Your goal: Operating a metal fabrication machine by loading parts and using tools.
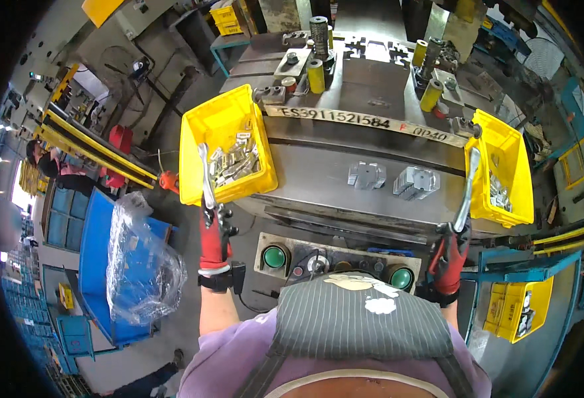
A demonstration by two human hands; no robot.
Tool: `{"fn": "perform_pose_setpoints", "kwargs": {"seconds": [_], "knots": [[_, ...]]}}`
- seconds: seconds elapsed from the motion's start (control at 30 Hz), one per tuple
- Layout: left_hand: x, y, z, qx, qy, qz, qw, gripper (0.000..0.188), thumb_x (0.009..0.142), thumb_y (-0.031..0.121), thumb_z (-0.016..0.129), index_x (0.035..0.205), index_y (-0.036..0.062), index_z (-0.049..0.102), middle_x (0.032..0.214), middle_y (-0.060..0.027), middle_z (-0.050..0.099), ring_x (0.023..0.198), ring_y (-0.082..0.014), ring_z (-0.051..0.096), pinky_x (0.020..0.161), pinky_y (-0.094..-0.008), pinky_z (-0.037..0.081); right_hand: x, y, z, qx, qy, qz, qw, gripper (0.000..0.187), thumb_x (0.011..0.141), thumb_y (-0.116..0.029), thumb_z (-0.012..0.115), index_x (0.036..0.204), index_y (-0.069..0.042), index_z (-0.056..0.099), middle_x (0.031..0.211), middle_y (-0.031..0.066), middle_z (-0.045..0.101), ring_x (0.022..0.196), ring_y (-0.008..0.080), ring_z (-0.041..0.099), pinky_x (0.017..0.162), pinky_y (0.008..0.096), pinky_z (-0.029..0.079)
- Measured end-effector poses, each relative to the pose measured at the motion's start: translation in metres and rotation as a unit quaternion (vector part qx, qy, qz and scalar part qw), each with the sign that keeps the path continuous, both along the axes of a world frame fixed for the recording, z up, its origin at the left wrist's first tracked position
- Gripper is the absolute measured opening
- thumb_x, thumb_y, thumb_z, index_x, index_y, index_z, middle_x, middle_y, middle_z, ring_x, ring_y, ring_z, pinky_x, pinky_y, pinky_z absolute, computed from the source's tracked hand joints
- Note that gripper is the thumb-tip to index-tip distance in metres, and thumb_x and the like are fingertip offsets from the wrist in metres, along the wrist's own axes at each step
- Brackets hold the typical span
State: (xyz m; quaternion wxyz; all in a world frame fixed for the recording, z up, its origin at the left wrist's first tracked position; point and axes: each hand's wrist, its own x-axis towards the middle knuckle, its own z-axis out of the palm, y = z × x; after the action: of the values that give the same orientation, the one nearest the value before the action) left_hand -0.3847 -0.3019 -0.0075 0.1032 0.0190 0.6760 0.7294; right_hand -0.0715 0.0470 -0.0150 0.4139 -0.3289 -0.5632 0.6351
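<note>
My left hand (pixel 215 232), in a red and black glove, is closed around a long shiny metal wrench (pixel 206 174). The wrench points away from me, across the near side of the left yellow bin (pixel 191 132), which holds several small metal parts (pixel 235 161). A similar wrench (pixel 467 189) is gripped in my right hand (pixel 449 255), also gloved. Its far end reaches up beside the right yellow bin (pixel 521 176), where more metal parts (pixel 499 196) lie. Between the hands, two stacks of flat metal pieces (pixel 367 175) (pixel 416 182) rest on the steel press bed (pixel 305 174).
Below the bed sits a control box with green push buttons (pixel 274 257) (pixel 401 278). Behind the stacks stand the die plate (pixel 371 83) and yellow posts (pixel 316 76). A blue cart with clear plastic film (pixel 139 265) is at left; another yellow bin (pixel 508 308) is at lower right.
</note>
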Motion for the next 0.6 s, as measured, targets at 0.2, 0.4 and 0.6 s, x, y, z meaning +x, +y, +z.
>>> {"fn": "perform_pose_setpoints", "kwargs": {"seconds": [0.2, 0.4, 0.6], "knots": [[0.015, 0.043, -0.007, 0.021, -0.029, -0.081, 0.996, 0.040, 0.087, 0.013, 0.051, 0.125, 0.0106, 0.040, 0.075, 0.0003, 0.051, 0.051, -0.0051, 0.044, 0.044, -0.0188, 0.039, -0.012, -0.026, -0.010, -0.048, -0.080, 0.149, 0.984, 0.055, 0.082, -0.004, 0.054, 0.132, -0.005, 0.031, 0.116, 0.0065, 0.047, 0.097, 0.0118, 0.047, 0.084, 0.0251, 0.039], [0.041, 0.113, -0.058, 0.024, -0.077, -0.214, 0.973, 0.041, 0.086, 0.010, 0.052, 0.125, 0.0091, 0.040, 0.086, -0.0006, 0.056, 0.068, -0.0076, 0.051, 0.056, -0.0210, 0.043, -0.042, -0.032, -0.043, -0.166, -0.054, 0.251, 0.952, 0.047, 0.086, -0.004, 0.050, 0.130, -0.007, 0.033, 0.102, 0.0028, 0.051, 0.088, 0.0096, 0.051, 0.076, 0.0231, 0.042], [0.048, 0.126, -0.063, 0.029, -0.086, -0.272, 0.958, 0.052, 0.085, 0.005, 0.051, 0.133, 0.0096, 0.032, 0.095, 0.0010, 0.053, 0.079, -0.0057, 0.048, 0.067, -0.0194, 0.040, -0.052, -0.033, -0.006, -0.038, 0.019, 0.233, 0.972, 0.052, 0.083, -0.002, 0.053, 0.130, -0.003, 0.032, 0.113, 0.0041, 0.048, 0.101, 0.0105, 0.045, 0.089, 0.0243, 0.035]]}}
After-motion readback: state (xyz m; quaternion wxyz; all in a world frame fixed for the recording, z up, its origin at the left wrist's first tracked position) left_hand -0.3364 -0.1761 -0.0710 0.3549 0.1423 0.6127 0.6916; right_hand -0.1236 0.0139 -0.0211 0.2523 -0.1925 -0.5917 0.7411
